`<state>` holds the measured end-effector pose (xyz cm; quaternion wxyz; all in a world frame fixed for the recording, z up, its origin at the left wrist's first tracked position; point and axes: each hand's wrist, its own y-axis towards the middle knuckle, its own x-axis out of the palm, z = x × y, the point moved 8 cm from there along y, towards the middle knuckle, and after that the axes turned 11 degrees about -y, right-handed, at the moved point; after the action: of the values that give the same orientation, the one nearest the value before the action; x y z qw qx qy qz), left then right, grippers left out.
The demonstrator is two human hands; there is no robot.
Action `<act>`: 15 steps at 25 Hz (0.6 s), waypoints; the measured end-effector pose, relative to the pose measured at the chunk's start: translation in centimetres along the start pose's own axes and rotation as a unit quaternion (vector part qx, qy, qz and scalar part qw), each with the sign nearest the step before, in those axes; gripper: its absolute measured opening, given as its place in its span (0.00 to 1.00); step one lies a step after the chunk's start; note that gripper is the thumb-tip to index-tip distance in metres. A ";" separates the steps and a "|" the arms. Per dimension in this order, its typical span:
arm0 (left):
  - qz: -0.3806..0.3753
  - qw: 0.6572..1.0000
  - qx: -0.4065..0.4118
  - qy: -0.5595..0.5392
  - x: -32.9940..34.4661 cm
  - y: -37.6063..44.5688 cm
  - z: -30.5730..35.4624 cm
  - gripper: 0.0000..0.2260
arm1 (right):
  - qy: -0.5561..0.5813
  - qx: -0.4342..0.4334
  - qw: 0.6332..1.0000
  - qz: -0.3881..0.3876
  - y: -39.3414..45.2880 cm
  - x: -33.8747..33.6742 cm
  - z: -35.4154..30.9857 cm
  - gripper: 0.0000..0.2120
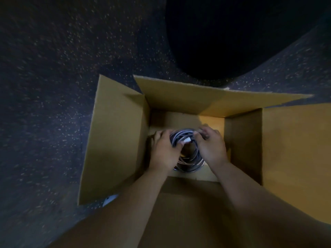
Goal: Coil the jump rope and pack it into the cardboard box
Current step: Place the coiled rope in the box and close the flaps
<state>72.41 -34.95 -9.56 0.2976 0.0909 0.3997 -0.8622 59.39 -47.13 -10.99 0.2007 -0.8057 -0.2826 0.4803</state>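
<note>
An open cardboard box stands on the floor with all its flaps folded outward. Deep inside it lies the jump rope, wound into a round coil of dark and pale loops with a white piece near its top. My left hand grips the coil's left side, fingers curled over the loops. My right hand holds the right side, with fingertips pinching the upper loops. Both forearms reach down into the box and hide part of the coil and the box bottom.
The floor is dark and speckled. A large black rounded object lies just beyond the box's far flap. A small white thing pokes out from under the left flap near my left forearm.
</note>
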 end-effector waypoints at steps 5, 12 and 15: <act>0.051 0.996 0.006 -0.074 -7.4 -8.3 7.7 0.19 | 0.126 0.015 0.991 -0.037 -8.2 -9.0 -4.3 0.13; 0.079 0.991 0.002 -0.104 -13.4 -16.8 17.3 0.22 | 0.181 0.021 0.982 -0.057 -17.0 -19.4 -7.7 0.10; 0.150 0.985 -0.006 -0.086 -15.3 -16.5 16.5 0.25 | 0.120 0.072 0.990 -0.006 -16.7 -23.2 -3.6 0.13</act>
<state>76.41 -32.14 17.94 0.4573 0.0734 0.3599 -0.8099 49.39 -49.68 15.86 0.2937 -0.8394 -0.2254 0.3979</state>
